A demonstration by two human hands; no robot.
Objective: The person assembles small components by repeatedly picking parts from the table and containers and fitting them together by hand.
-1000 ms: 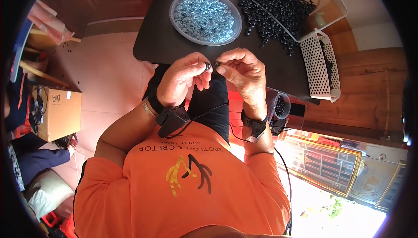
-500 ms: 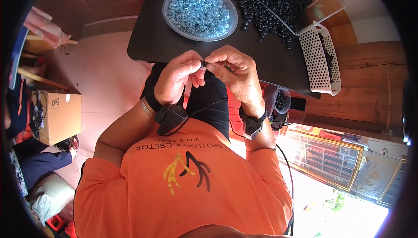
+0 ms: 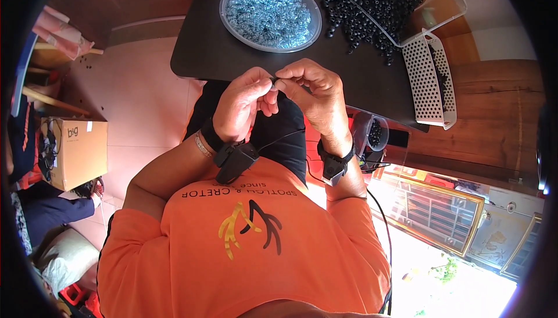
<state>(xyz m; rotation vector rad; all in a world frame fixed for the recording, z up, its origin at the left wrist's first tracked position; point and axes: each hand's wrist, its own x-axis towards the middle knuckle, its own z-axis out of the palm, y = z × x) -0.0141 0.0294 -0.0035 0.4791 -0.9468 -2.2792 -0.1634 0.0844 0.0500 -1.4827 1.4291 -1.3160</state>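
My left hand (image 3: 243, 102) and my right hand (image 3: 317, 94) meet fingertip to fingertip just off the near edge of the dark table (image 3: 226, 65). A small dark piece (image 3: 274, 81) is pinched between the thumb and fingers of both hands; the fingertips cover most of it. Beyond them a round clear tub (image 3: 318, 27) holds many small, shiny, clear bluish pieces (image 3: 268, 15). To its right, a heap of small black ring-like pieces (image 3: 354, 18) spreads over the table.
A clear plastic box (image 3: 442, 1) lies at the black heap. A white perforated basket (image 3: 423, 85) with black pieces stands at the table's right edge. Below it is a small container of black pieces (image 3: 378, 135). At left are a cardboard box (image 3: 84, 152) and another person's leg (image 3: 58, 210).
Both hands stay joined at the dark piece, which is now more covered by the fingertips. My left wrist has shifted slightly to the right. The view has moved a little.
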